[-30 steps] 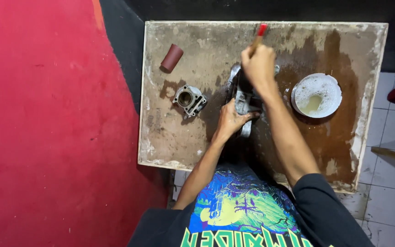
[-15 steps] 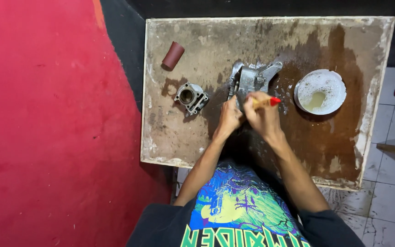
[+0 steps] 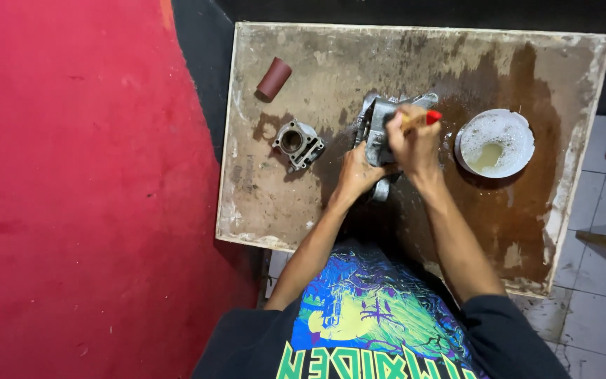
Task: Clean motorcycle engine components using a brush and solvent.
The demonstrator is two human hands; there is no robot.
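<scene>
Overhead view of a stained, wet worktop (image 3: 415, 63). Left hand (image 3: 356, 170) rests against the near side of a grey metal engine casting (image 3: 381, 125) at mid-worktop, fingers curled on it. Right hand (image 3: 415, 144) lies over the casting, fingers closed around a red-tipped brush handle (image 3: 421, 119). Smaller metal cylinder part (image 3: 298, 143) and dark red roll (image 3: 274, 78) lie well to the left; white bowl of soapy liquid (image 3: 494, 142) stands near on the right.
</scene>
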